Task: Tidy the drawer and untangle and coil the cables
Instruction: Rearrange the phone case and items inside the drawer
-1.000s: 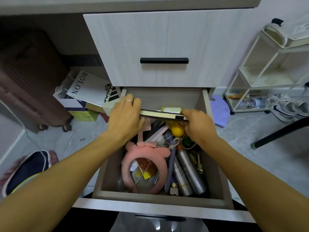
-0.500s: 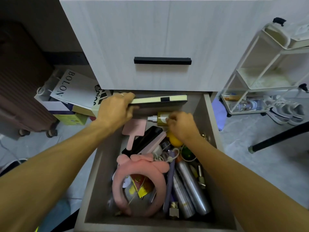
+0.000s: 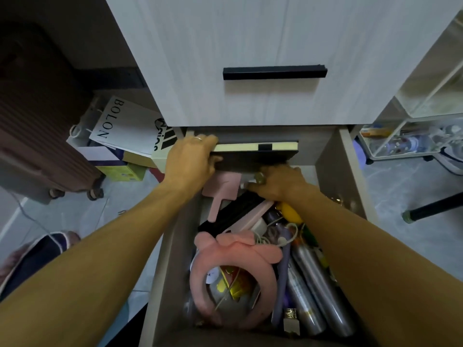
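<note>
Two hands work at the far end of an open drawer (image 3: pixel 170 246), below a closed drawer front with a black handle (image 3: pixel 274 71). Left hand (image 3: pixel 191 162) grips the left end of a dark notebook (image 3: pixel 253 152) — cream page edges, black strap — fingers over the top, thumb under, holding it level across the drawer's back edge. Right hand (image 3: pixel 275 182) sits just beneath the notebook, fingers curled round a small object, possibly a little bottle; too hidden to name.

Drawer contents, back to front: a pink paddle mirror (image 3: pixel 220 190) near the back left, touching a black flat case (image 3: pixel 233 214) that lies diagonally; a yellow object (image 3: pixel 290 212) beside the right forearm; tangled white cables (image 3: pixel 275 236) mid-drawer, uncoiled, lying over a purple item (image 3: pixel 281 271); a pink plush headband (image 3: pixel 233 276) covering the left-centre, bright scraps inside its loop; two silver cylinders (image 3: pixel 315 289) along the right side, lying lengthwise.

Floor left of the drawer — a white bag marked BOLON (image 3: pixel 117 121), boxes under it, and a brown wheeled suitcase (image 3: pixel 37 146). White rack (image 3: pixel 413 121) on the right.
</note>
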